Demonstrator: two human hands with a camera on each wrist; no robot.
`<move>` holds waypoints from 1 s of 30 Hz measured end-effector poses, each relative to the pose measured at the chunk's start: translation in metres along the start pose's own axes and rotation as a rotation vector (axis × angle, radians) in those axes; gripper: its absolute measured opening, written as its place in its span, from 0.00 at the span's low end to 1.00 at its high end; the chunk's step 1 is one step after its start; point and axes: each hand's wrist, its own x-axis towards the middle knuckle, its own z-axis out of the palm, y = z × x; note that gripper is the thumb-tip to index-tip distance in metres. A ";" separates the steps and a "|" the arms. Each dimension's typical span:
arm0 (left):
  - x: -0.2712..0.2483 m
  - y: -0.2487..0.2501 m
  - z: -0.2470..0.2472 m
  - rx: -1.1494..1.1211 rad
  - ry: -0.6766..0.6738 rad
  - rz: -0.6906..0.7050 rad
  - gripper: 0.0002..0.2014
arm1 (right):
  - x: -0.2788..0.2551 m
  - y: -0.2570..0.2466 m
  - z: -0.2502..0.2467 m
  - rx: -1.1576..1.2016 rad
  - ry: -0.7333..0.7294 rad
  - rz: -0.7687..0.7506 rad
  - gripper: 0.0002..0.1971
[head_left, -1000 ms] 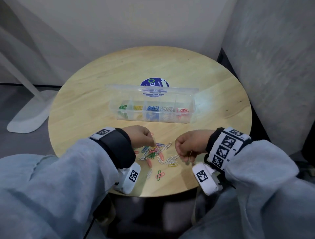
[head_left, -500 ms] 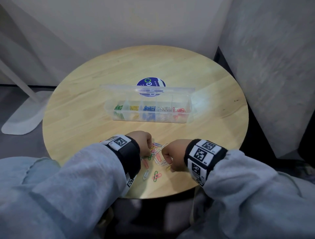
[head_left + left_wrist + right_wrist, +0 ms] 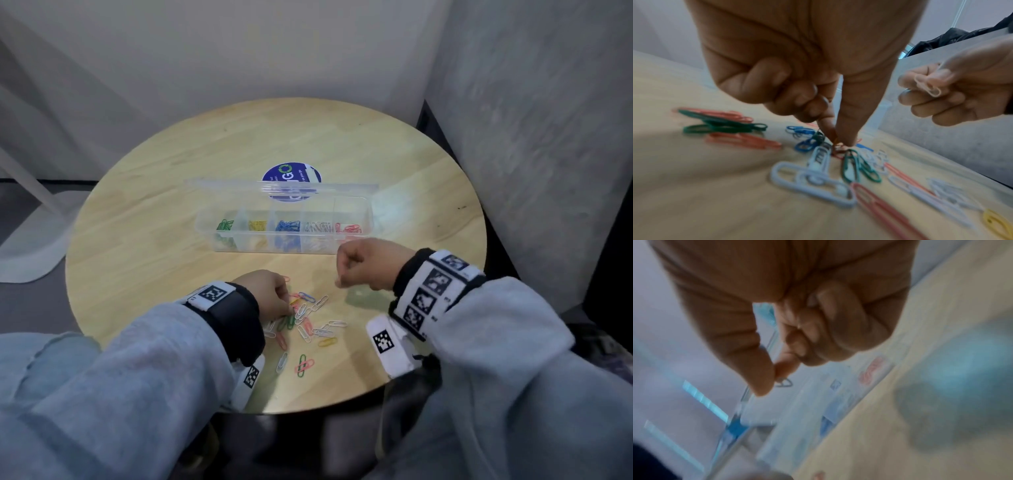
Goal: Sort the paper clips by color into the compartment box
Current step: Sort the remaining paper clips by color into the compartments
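Note:
A clear compartment box (image 3: 368, 219) stands mid-table with its lid open behind; its compartments hold green, yellow, blue, white and red clips from left to right. Loose paper clips (image 3: 310, 320) of mixed colours lie in a pile near the front edge. My left hand (image 3: 286, 305) is down on the pile, thumb and forefinger (image 3: 846, 129) pinching a clip (image 3: 838, 146) that looks red. My right hand (image 3: 340, 279) hovers just in front of the box's right end and pinches a white paper clip (image 3: 929, 86) between thumb and forefinger (image 3: 785, 368).
The round wooden table (image 3: 154, 240) carries a blue round sticker (image 3: 291, 173) behind the box. A grey wall (image 3: 531, 137) stands close on the right and a white stand base (image 3: 30, 253) on the floor at the left.
My right hand has lifted off the pile and moved forward and right toward the box with a white clip. The left hand has stayed at the pile.

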 end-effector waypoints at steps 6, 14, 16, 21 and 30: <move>-0.001 -0.003 -0.005 -0.088 0.002 -0.037 0.10 | 0.006 0.020 -0.012 0.306 -0.009 0.160 0.12; -0.009 -0.010 -0.020 -0.353 -0.063 -0.039 0.05 | 0.008 0.021 0.001 0.327 -0.115 0.212 0.13; -0.010 -0.011 -0.023 -0.542 -0.101 -0.071 0.11 | 0.007 0.020 0.001 0.338 -0.119 0.211 0.12; -0.011 -0.013 -0.027 -0.890 -0.090 -0.132 0.18 | 0.004 0.010 0.011 -0.177 -0.103 0.225 0.04; -0.016 -0.021 -0.036 -1.086 -0.050 -0.160 0.13 | -0.004 -0.009 0.040 -0.557 -0.297 -0.084 0.08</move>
